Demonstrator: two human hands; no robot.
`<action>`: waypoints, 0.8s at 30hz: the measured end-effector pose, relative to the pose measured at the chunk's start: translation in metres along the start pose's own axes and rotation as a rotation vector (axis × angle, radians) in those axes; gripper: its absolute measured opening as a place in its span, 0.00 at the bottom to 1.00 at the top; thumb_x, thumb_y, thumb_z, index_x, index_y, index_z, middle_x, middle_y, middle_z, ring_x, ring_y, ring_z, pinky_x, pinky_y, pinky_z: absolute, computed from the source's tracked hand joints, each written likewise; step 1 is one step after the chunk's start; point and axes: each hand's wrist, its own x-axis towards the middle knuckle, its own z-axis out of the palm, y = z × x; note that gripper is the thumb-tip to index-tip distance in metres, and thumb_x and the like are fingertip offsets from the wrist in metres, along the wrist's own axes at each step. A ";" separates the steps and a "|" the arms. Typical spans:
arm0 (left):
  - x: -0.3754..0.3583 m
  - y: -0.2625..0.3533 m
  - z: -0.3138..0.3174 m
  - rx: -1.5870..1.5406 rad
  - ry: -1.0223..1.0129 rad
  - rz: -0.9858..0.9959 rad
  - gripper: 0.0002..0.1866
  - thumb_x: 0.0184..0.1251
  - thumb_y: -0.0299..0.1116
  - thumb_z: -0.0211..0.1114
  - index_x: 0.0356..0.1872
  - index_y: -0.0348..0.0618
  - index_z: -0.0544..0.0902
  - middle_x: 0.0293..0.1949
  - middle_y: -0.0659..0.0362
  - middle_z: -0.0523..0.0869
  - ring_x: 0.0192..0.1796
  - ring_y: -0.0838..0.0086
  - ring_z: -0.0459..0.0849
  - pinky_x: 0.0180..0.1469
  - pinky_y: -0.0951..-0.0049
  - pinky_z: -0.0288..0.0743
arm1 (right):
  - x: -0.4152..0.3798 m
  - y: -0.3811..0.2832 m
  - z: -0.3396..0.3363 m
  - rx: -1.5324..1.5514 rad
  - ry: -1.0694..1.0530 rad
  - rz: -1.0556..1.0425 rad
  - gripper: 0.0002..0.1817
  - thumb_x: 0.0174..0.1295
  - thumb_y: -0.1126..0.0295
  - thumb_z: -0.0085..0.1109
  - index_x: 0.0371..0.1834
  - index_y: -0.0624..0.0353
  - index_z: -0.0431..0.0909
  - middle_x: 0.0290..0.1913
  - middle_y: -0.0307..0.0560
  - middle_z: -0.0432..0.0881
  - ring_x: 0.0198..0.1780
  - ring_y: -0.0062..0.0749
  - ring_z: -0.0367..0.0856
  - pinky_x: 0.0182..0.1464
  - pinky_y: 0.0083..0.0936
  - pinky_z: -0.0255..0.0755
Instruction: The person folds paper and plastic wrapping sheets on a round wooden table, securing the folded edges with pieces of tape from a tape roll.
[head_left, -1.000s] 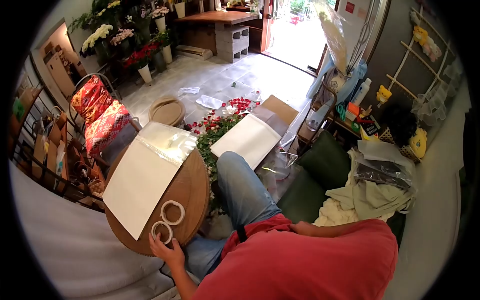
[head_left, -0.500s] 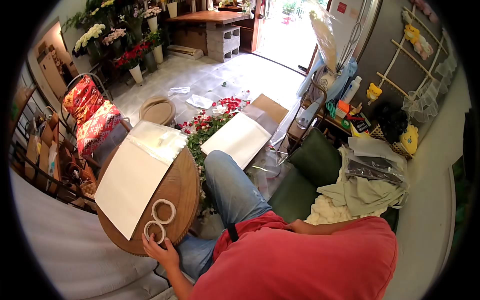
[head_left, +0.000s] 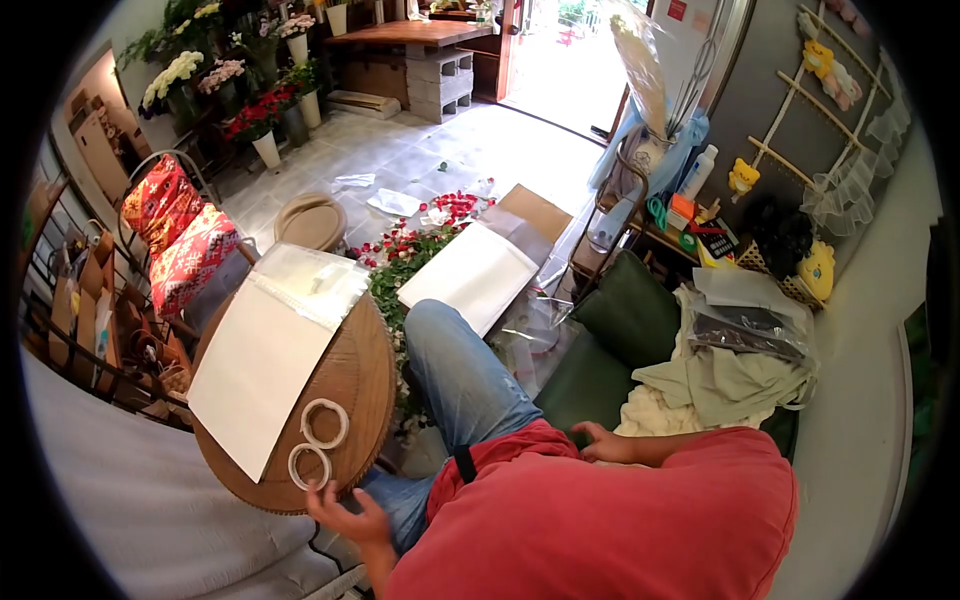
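My left hand point(head_left: 350, 515) is at the near edge of the round wooden table point(head_left: 365, 385), fingers apart and holding nothing. Its fingertips are right by the lower of two rolls of tape point(head_left: 325, 474), which lies flat against the upper roll of tape point(head_left: 344, 427). Left of the rolls, a stack of white sheets point(head_left: 262, 370) in a clear sleeve point(head_left: 318, 290) covers much of the tabletop. Over by the green seat point(head_left: 567, 395), my right hand point(head_left: 603, 443) is near my hip, its fingers loosely spread with nothing in them.
Red roses point(head_left: 435, 235) with leafy stems lie on the floor beside white sheets point(head_left: 475, 275). A round stool point(head_left: 310, 222) stands beyond the table. Folded cloth point(head_left: 715, 375) lies on the green seat. At the back left are buckets of flowers point(head_left: 265, 150).
My left hand has come off the lower tape roll and moved down and right, past the table edge. My right hand has lifted slightly, its fingers now spread.
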 end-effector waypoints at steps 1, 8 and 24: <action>-0.002 0.017 0.001 -0.050 0.010 0.078 0.18 0.69 0.29 0.66 0.56 0.30 0.79 0.67 0.37 0.76 0.69 0.42 0.76 0.73 0.46 0.70 | 0.001 0.004 0.000 0.101 0.082 0.152 0.25 0.68 0.70 0.73 0.68 0.57 0.83 0.67 0.48 0.84 0.59 0.35 0.86 0.53 0.35 0.84; -0.044 0.055 0.042 -0.672 -0.309 0.145 0.18 0.63 0.21 0.70 0.55 0.34 0.82 0.57 0.43 0.84 0.51 0.54 0.87 0.51 0.62 0.85 | 0.010 0.017 -0.030 -0.324 0.009 0.195 0.12 0.72 0.72 0.69 0.54 0.66 0.87 0.46 0.47 0.91 0.44 0.27 0.88 0.48 0.31 0.84; -0.056 0.060 0.049 -0.710 -0.905 -0.278 0.13 0.71 0.33 0.75 0.51 0.37 0.88 0.43 0.50 0.89 0.43 0.66 0.91 0.46 0.66 0.83 | 0.037 0.013 -0.042 0.168 0.531 0.126 0.19 0.85 0.61 0.53 0.42 0.64 0.85 0.41 0.49 0.89 0.42 0.37 0.89 0.48 0.37 0.84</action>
